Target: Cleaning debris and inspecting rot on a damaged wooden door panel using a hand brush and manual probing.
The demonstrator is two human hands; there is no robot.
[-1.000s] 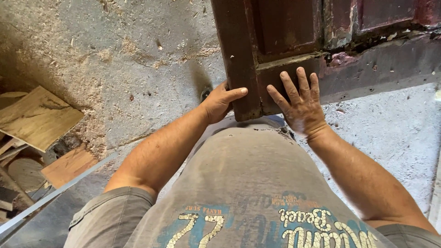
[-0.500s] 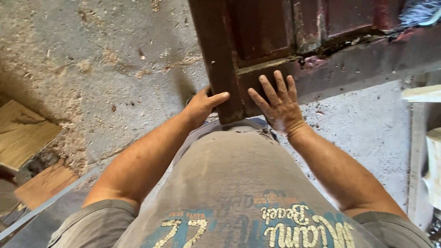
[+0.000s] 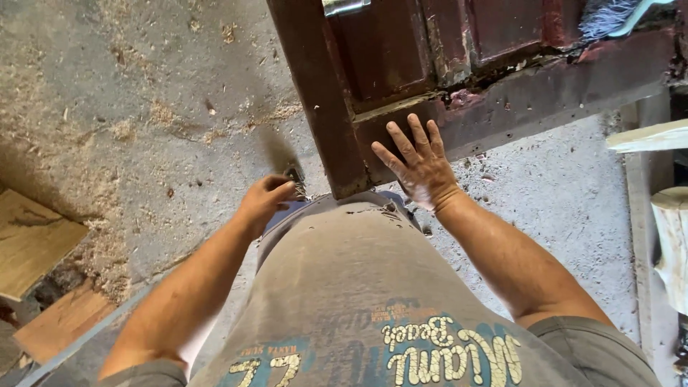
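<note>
Right hand (image 3: 419, 161) flat, fingers spread, palm pressed on the bottom rail of the dark red-brown door (image 3: 387, 64), just right of its corner post; released, gripping nothing. Left hand (image 3: 264, 203) off the door, just left of that corner, fingers half curled, looks empty, near a small dark bit (image 3: 294, 174) on the floor (image 3: 143, 107); can't tell if it touches. Door lies tilted over dusty concrete w/ sawdust. Wood boards (image 3: 36, 244) well left of the door, pale timber (image 3: 670, 236) to its right. Step, as I read it: steadying the door one-handed. Next move prob needs the left hand on the post for a 2-hand hold
</note>
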